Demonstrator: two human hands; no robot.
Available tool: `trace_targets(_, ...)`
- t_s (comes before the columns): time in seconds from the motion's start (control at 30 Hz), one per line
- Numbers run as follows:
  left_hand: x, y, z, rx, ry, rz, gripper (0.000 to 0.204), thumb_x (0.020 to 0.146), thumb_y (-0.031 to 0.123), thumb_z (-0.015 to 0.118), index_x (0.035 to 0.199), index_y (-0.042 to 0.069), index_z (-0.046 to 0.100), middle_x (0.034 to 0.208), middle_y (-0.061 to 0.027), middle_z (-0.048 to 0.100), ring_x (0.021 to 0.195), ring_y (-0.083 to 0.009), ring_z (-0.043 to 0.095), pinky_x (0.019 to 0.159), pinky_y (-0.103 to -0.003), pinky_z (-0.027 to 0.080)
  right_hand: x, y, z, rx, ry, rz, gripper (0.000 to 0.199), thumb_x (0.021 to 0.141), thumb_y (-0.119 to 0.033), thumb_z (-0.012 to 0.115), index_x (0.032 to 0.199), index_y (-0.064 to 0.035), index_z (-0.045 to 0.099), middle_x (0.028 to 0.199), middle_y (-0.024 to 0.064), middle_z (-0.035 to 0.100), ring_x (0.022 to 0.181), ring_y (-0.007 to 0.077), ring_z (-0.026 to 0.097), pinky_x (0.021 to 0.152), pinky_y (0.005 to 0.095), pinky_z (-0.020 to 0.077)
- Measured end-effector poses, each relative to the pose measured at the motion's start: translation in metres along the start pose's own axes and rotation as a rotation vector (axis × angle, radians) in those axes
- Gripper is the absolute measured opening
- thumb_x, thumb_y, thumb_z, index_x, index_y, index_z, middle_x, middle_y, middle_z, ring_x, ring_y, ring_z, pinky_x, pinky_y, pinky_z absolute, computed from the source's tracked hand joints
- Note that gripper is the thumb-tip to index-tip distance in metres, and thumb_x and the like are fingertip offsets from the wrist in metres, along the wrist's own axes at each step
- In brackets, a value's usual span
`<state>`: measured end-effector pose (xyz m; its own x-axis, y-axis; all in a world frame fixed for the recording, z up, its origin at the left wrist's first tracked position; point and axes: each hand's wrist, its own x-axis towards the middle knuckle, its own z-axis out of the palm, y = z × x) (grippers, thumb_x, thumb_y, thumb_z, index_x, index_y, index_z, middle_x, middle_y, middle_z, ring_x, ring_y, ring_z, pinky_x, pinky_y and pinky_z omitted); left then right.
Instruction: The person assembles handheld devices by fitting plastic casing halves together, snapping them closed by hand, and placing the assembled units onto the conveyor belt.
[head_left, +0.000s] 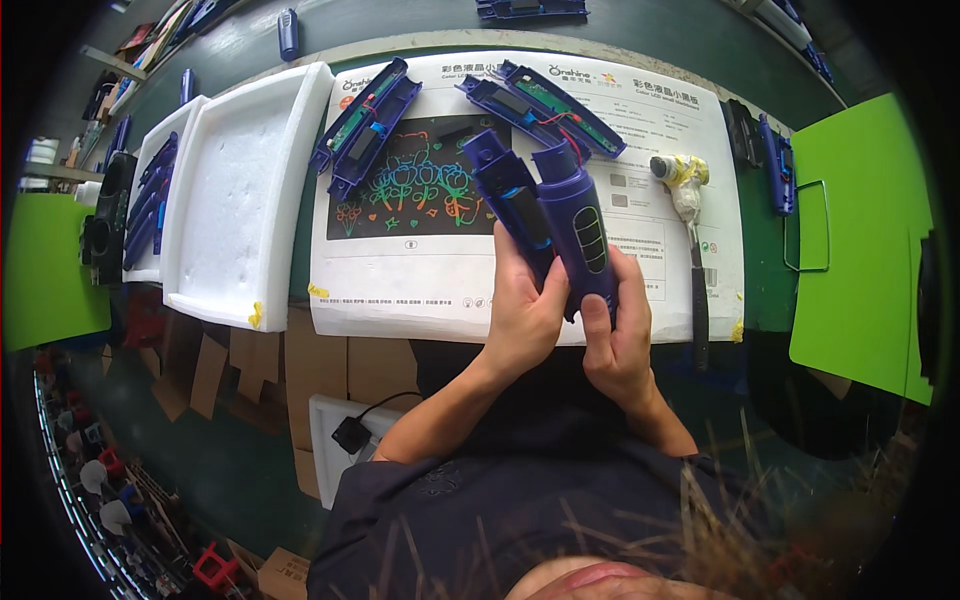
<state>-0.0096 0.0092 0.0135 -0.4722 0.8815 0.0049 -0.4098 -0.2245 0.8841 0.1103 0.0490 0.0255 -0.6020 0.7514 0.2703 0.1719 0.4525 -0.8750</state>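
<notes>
Over the printed white sheet (430, 262), I hold two halves of a dark blue plastic housing side by side. My left hand (525, 312) is closed round the left housing half (498, 178), whose hollow inner side with dark parts faces up. The right housing half (572, 195), smooth outside with an oval panel of dark segments, is gripped by my right hand (620, 345). The two halves lean close together; whether they touch lower down is hidden by my fingers. Beyond them lie an opened housing (368, 128) and another opened housing (548, 108), both showing green circuit boards and red wires.
A hammer (697, 240) with a wrapped head lies right of my hands. White foam trays (235, 200) stand at the left, the farther-left one holding several blue housings (152, 205). Green panels (865, 250) flank the bench. Another blue housing (778, 165) lies at the right.
</notes>
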Motion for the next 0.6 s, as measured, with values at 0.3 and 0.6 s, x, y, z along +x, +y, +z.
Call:
trace_targets(0.3,-0.019,0.003,0.002,-0.112,-0.231,-0.054,0.064,0.092,-0.003,0.044,0.147,0.002,0.012,0.138,-0.0147,0.04,0.13,-0.0223,0.04,0.11,-0.038,0.03,-0.003,0.006,0.004,0.154,0.122,0.023,0.049,0.102,-0.031,0.042,0.132,0.008,0.042,0.104,0.0137,0.052,0.095,0.0225,0.053,0.088,0.0312,0.0423)
trace_targets(0.6,-0.016,0.003,-0.008,-0.464,-0.241,-0.109,0.058,0.097,0.011,0.051,0.146,-0.001,0.022,0.14,-0.0141,0.042,0.13,-0.0246,0.043,0.11,-0.041,0.033,-0.003,-0.001,0.002,0.019,0.149,0.005,0.05,0.104,-0.034,0.037,0.129,0.0076,0.049,0.108,0.0105,0.048,0.097,0.0166,0.048,0.084,0.0266,0.0407)
